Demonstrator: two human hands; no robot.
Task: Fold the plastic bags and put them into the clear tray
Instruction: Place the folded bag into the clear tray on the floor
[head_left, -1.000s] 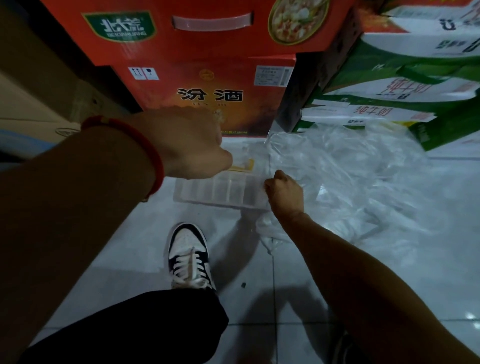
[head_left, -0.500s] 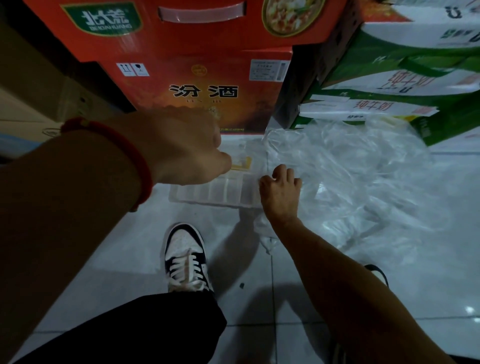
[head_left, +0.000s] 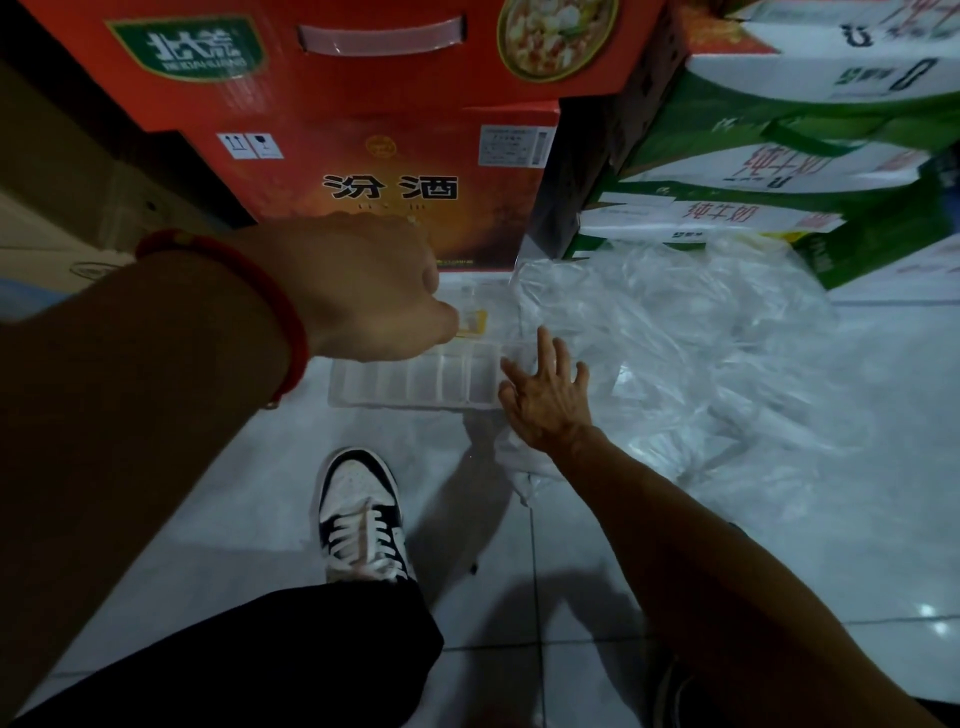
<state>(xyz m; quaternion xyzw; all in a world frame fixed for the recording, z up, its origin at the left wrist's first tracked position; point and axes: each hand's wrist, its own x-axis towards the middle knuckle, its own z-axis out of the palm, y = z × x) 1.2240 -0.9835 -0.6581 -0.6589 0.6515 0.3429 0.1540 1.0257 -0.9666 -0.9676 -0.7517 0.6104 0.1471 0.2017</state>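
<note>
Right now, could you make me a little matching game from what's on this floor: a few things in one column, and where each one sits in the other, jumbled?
Things:
1. clear tray
2. heap of plastic bags
3. sneaker
4. red box

Places:
A. behind the tray, under another red carton
B. on the tiles right of the tray, before the green and white cartons
C. between the two hands, in front of the red box
D. nearest the camera, below the tray

Pairs: 1-C, 2-B, 3-D, 4-A
</note>
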